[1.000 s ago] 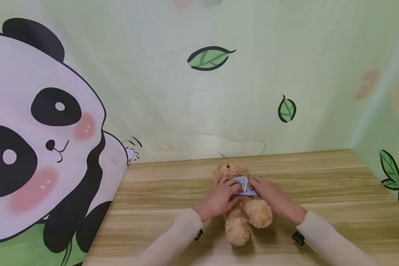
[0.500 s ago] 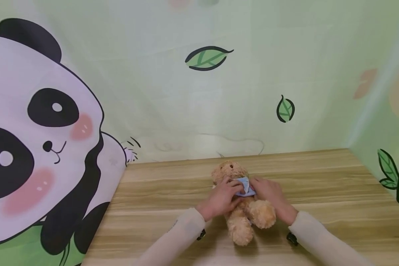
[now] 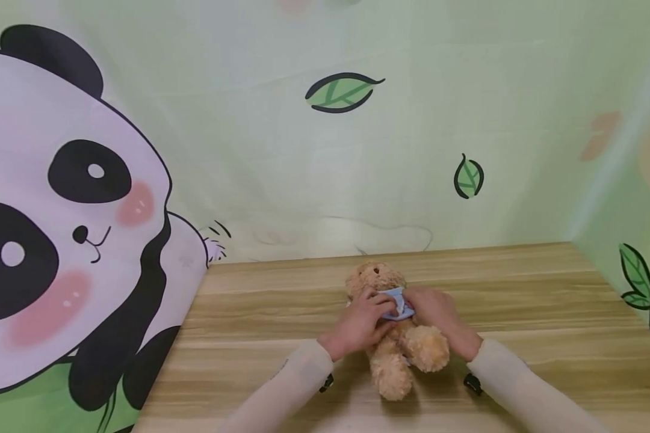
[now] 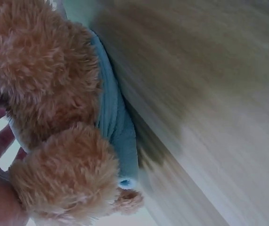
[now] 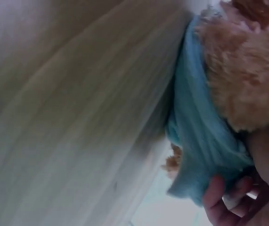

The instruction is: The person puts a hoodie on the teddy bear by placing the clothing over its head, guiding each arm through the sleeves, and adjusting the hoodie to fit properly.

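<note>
A light brown teddy bear (image 3: 390, 373) lies on its back on the wooden table, head toward the far edge and legs toward me. A blue cloth (image 3: 396, 300) goes around its middle and under its back; a paler strip shows on the front. My left hand (image 3: 360, 319) lies over the bear's left-of-view side, bent fingers holding the cloth on the belly, thumb lower on the fur. My right hand (image 3: 436, 313) grips the cloth at the other side. In the right wrist view, curled fingers (image 5: 214, 190) hold the cloth's edge. The hands hide much of the bear's torso.
The wooden table (image 3: 271, 294) extends to both sides of the bear. Behind it hangs a pale green backdrop (image 3: 249, 150) printed with a panda (image 3: 38, 180) and leaves. Dark wrist devices (image 3: 472, 383) sit under the sleeves.
My right hand has moved slightly inward over the cloth, its fingers more bent. The bear's legs have shifted a little to the right. The left hand has barely moved.
</note>
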### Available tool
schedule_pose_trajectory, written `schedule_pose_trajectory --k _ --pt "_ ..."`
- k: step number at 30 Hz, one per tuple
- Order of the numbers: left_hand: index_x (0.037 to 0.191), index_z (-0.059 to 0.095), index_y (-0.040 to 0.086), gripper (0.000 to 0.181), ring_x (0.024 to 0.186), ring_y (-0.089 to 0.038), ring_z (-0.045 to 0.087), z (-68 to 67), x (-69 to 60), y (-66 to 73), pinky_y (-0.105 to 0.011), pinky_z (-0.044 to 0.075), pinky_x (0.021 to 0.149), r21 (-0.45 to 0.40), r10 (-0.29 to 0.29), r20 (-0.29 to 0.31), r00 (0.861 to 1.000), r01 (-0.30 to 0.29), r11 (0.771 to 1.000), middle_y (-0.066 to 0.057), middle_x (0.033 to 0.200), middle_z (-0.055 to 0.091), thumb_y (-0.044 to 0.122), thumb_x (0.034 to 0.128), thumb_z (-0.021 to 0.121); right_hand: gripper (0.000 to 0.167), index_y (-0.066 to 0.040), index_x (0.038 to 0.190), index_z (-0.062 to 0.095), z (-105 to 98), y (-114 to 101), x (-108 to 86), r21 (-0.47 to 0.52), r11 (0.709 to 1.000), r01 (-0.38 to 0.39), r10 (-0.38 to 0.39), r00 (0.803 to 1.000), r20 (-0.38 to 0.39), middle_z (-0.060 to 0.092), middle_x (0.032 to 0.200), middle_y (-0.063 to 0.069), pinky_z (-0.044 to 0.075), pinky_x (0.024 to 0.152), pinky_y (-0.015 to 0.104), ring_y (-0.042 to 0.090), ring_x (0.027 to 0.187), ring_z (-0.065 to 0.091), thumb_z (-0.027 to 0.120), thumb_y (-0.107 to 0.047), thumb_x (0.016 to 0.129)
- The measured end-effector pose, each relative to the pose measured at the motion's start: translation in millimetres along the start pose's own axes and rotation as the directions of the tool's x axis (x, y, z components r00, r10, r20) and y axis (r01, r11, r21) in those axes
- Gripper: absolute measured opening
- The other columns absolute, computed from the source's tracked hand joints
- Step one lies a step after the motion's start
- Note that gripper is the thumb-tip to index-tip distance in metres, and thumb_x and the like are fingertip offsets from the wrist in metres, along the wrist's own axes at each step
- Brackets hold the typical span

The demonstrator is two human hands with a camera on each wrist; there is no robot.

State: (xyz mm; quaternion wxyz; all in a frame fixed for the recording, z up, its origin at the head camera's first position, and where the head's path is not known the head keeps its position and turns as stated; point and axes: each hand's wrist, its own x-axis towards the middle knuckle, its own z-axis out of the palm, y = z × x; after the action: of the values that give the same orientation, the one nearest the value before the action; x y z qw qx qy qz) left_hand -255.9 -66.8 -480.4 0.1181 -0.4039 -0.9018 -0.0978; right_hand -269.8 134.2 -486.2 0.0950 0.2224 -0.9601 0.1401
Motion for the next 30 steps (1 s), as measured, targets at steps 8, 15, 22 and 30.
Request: schedule_pose_trajectory --k 8,15,22,30 --pt "0.104 0.063 0.024 0.016 0.108 -0.016 0.053 -1.4 3.3 2.6 -0.035 0.045 0.092 -0.012 -0.048 -0.004 0.999 0.048 0.999 0.007 0.115 0.064 0.038 0.0994 0.056 0.033 -0.016 0.069 0.048 -3.5 -1.4 -2.8 -0.016 1.000 -0.007 0.006 0.999 -0.046 0.049 0.063 -0.003 0.034 0.048 0.030 0.015 0.057 0.046 0.076 0.002 0.068" --pt "0.131 0.053 0.024 0.039 0.129 -0.018 0.044 -2.8 9.1 6.6 -0.043 0.039 0.110 0.089 -0.090 0.106 0.990 0.081 0.993 0.004 0.136 0.052 0.049 0.1008 0.046 0.035 -0.016 0.072 0.051 -5.7 -8.7 -15.3 -0.052 0.999 0.013 -0.018 0.996 -0.085 0.056 0.067 -0.002 0.041 0.051 0.030 0.014 0.060 0.053 0.084 -0.005 0.067" --pt "0.148 0.045 0.020 0.050 0.144 -0.021 0.034 -1.4 10.4 7.1 -0.040 0.031 0.119 0.174 0.018 0.131 0.991 -0.041 0.984 0.002 0.153 0.043 0.042 0.1030 0.045 0.037 -0.016 0.074 0.049 -10.2 -3.2 -24.0 0.064 0.995 0.077 -0.070 0.992 -0.107 0.049 0.067 -0.006 0.035 0.054 0.024 0.008 0.061 0.045 0.085 -0.005 0.070" --pt "0.142 0.052 0.022 0.044 0.142 -0.019 0.037 -2.4 12.5 9.8 -0.038 0.032 0.118 0.164 0.002 0.129 0.992 -0.023 0.986 0.005 0.149 0.048 0.041 0.1027 0.047 0.016 -0.014 0.091 0.061 -25.6 19.0 -33.6 0.401 0.904 0.151 -0.165 0.986 0.000 0.060 0.080 -0.007 0.047 0.064 0.022 0.003 0.073 0.054 0.072 -0.004 0.084"
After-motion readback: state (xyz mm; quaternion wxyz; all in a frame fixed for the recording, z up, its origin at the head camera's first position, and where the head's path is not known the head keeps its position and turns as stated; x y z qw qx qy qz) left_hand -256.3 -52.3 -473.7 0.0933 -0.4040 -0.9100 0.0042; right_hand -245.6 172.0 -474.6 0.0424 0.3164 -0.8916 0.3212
